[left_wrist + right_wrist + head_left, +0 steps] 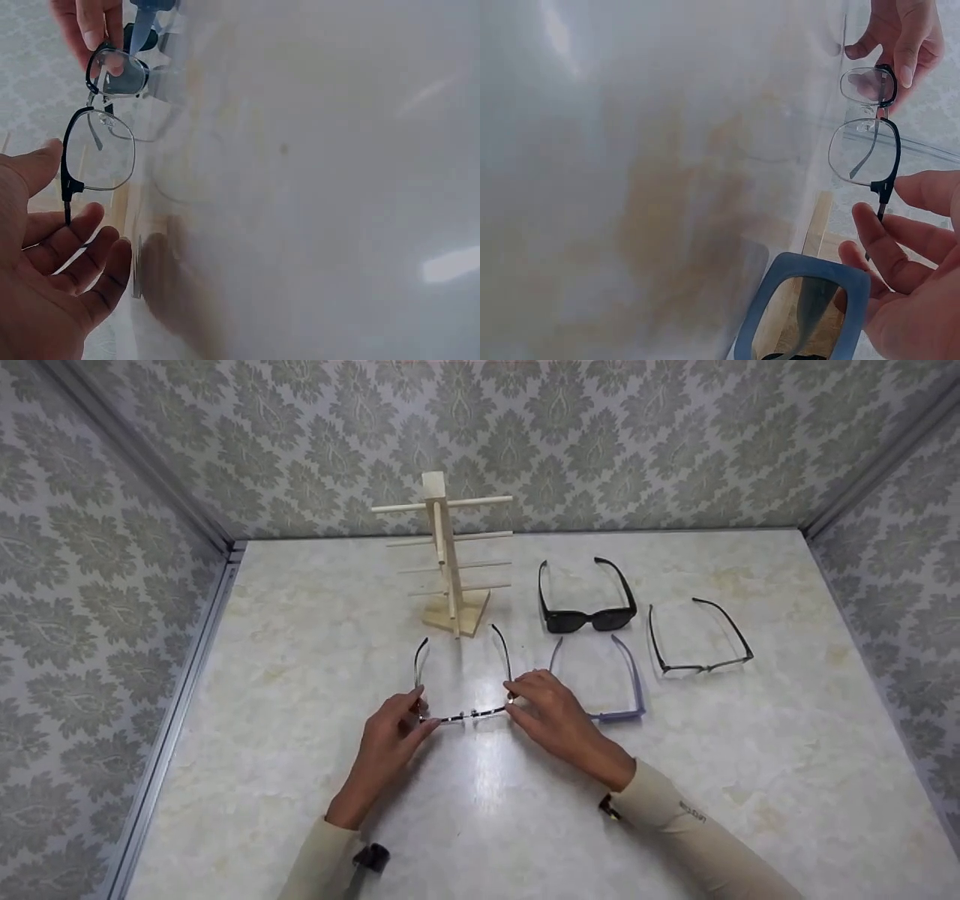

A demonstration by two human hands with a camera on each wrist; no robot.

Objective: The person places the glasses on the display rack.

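Note:
Between my two hands is a pair of eyeglasses with a black browline and thin metal lower rims, its temples pointing away from me. My left hand pinches the left hinge corner between thumb and fingers. At the opposite corner, my right hand grips the frame the same way. Both wrist views show the clear lenses and the thumbs at the frame's ends. Blue-framed glasses stand just right of my right hand, which partly hides them in the head view.
A wooden display stand with several pegs rises behind the held glasses. Black sunglasses and dark thin-framed glasses lie toward the right on the marbled table. Patterned walls enclose the back and sides.

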